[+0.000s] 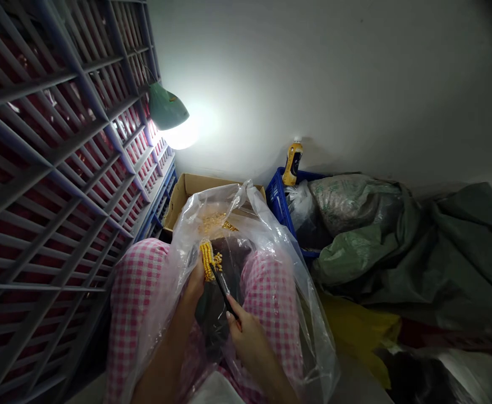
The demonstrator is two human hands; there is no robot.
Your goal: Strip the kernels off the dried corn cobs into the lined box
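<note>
Near mid-frame, the left hand (pixel 195 279) curls its partly hidden fingers around a yellow ear of corn (pixel 206 259) inside a large clear plastic bag (pixel 266 210); lower down, the right hand (pixel 244 326) pinches a slim black tool (pixel 222 289) (tip against the kernels (pixel 217 261)).

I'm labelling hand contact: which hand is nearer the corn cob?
Left: the left hand holds the corn cob. The right hand is farther off, nearer the body, with its black tool pointing to the cob.

Blown-out glare around the lamp (pixel 170 114), dim lower corners.
</note>
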